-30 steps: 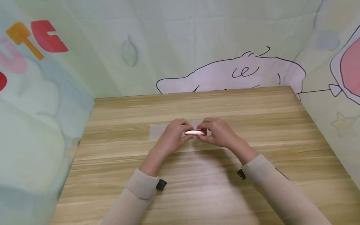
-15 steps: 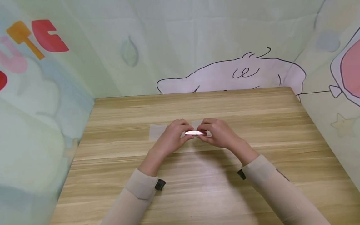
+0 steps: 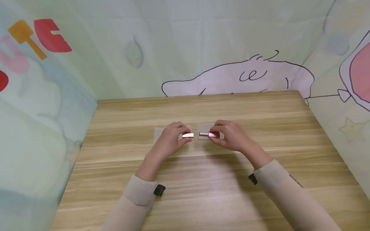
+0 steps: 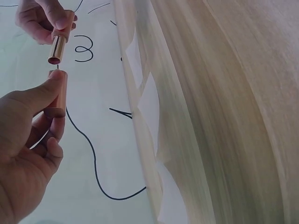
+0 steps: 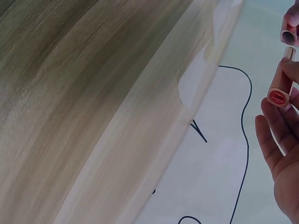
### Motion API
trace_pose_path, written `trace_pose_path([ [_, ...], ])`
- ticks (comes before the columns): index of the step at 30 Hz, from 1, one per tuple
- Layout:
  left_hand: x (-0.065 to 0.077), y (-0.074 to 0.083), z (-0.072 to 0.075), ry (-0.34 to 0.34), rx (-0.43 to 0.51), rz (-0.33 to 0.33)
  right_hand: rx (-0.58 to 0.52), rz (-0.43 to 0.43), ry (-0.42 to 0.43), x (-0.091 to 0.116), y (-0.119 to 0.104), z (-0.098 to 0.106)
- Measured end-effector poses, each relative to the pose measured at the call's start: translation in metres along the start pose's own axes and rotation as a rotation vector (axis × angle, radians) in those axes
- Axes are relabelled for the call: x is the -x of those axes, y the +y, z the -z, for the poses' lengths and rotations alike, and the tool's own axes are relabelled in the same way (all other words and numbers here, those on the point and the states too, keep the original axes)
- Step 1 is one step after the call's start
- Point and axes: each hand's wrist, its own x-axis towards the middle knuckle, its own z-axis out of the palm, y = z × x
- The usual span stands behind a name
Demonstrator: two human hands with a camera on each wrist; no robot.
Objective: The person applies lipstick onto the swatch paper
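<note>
My left hand [image 3: 170,138] pinches a shiny rose-gold lipstick cap [image 3: 188,135] between thumb and fingers. Facing it, my right hand [image 3: 232,136] grips the lipstick tube [image 3: 204,134], its slim metal inner collar pointing left at the cap. A narrow gap separates the two parts in the head view. From the left wrist, the cap [image 4: 60,93] and the tube's round collar [image 4: 56,49] lie nearly in line. The right wrist view shows a red label [image 5: 278,97] on the tube's bottom and the cap's dark hollow mouth [image 5: 288,37].
Several pale paper pieces lie flat on the wood-grain table [image 3: 185,192] under the hands, one [image 3: 157,132] at the left and another [image 3: 202,127] nearer the right hand. A printed cloth backdrop [image 3: 173,48] rises behind the table and along its sides.
The lipstick was one closed piece between both hands. Now the cap is off, my left hand having moved left with it and my right hand right with the tube.
</note>
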Motion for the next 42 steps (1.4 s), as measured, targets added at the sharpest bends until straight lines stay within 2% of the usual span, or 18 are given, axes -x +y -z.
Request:
trace_pose_path([
  [8, 0.005, -0.004, 0.000, 0.016, 0.005, 0.026, 0.014, -0.032, 0.010, 0.002, -0.001, 0.000],
  [16, 0.011, -0.008, 0.004, 0.023, 0.000, 0.043, -0.002, -0.028, 0.054, 0.003, 0.001, 0.000],
  [22, 0.015, -0.013, 0.008, 0.047, 0.004, 0.068, -0.033, -0.044, 0.056, 0.003, 0.001, 0.000],
  [42, 0.033, -0.029, 0.011, 0.109, 0.027, 0.064, -0.041, -0.109, 0.049, 0.006, -0.002, -0.002],
])
